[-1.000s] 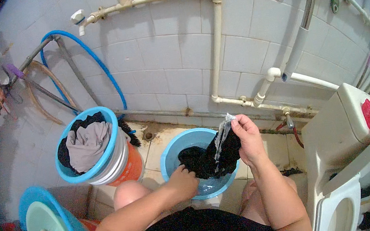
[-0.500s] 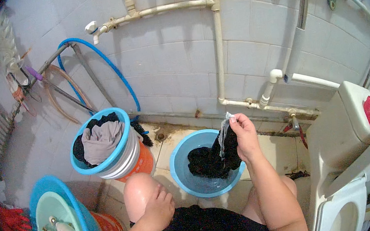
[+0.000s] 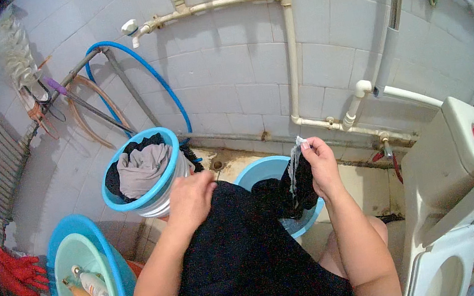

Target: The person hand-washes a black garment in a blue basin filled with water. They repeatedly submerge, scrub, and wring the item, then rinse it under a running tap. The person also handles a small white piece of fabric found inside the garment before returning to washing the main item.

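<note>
My right hand (image 3: 322, 168) is closed in a pinch on the light-edged top of a wet black cloth (image 3: 297, 185), holding it up over a blue basin (image 3: 246, 175). The cloth's lower part hangs into the basin, where some water shows. My black clothing hides the basin's near left side. My left hand (image 3: 191, 199) is raised over my left knee area and holds nothing I can see, its fingers loosely bent. Beyond it, a second blue basin (image 3: 114, 203) filled with grey cloth (image 3: 143, 171) and black cloth rests on a bucket (image 3: 158, 207).
At lower left, a pale green basin (image 3: 58, 291) holding bottles sits inside a larger blue basin (image 3: 124, 282). Red gloves (image 3: 21, 273) hang beside them. A toilet (image 3: 451, 179) stands on the right. Pipes (image 3: 293, 63) and a blue hose (image 3: 158, 74) run along the tiled wall.
My left hand has lifted off my knee and moved up. My body has leaned forward, covering part of the basin. My right hand still grips the black cloth, slightly to the right.
</note>
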The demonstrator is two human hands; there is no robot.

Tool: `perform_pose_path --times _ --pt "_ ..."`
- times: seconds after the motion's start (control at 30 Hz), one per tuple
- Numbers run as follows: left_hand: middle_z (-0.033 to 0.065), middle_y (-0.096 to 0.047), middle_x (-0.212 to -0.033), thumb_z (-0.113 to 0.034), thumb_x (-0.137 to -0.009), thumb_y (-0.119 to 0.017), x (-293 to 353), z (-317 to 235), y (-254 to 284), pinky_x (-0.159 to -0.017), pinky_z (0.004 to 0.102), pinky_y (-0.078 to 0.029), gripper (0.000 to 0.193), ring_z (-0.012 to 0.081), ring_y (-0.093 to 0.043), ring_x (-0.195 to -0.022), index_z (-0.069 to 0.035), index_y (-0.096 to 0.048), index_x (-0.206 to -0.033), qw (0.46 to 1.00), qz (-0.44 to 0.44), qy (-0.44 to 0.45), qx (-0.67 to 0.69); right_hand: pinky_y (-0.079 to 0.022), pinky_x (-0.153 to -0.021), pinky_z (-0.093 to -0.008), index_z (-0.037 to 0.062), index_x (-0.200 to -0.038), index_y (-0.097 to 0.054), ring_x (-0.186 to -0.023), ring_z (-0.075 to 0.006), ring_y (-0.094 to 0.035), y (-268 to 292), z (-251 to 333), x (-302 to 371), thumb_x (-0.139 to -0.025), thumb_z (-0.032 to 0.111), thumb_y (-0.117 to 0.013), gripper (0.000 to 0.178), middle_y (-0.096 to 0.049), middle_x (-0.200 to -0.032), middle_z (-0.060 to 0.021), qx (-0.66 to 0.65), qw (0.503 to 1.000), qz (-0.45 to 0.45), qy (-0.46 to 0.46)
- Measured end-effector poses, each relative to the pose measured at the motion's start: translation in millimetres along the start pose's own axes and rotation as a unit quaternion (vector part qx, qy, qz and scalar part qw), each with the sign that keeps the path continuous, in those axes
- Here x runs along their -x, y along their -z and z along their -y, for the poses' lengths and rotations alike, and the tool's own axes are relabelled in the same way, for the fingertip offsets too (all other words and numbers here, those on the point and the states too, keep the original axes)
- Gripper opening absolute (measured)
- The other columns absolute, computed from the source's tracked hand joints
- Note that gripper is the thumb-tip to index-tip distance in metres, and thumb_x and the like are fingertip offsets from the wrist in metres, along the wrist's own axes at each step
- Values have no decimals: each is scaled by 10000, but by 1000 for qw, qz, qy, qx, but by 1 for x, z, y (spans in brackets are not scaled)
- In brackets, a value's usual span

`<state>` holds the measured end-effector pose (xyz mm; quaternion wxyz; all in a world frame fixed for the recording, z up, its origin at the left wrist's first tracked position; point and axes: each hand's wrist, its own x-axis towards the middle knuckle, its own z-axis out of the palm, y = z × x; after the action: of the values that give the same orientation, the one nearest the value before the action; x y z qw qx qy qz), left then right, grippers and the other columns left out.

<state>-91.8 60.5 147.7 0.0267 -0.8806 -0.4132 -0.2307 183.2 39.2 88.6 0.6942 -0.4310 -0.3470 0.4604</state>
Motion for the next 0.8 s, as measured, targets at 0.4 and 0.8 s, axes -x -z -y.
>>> perform_pose_path --times 0.4,0.8 --pt "119 -599 -856 -203 -832 -553 42 -29 -92 -690 404 -468 173 324 -575 -786 -85 -551 -958 943 190 -35 271 -370 -649 -208 55 -866 -543 -696 -63 -445 4 1 0 -885 146 -531 94 -510 -745 30 41 999 7 -15" --pt "112 -585 -912 -272 -848 -513 109 -83 -154 -725 437 -456 202 316 -578 -855 -92 -523 -937 797 516 -121 291 -387 -641 -217 53 -870 -546 -691 -66 -466 -3 -4 -3 -892 155 -523 107 -530 -759 25 32 999 27 -26"
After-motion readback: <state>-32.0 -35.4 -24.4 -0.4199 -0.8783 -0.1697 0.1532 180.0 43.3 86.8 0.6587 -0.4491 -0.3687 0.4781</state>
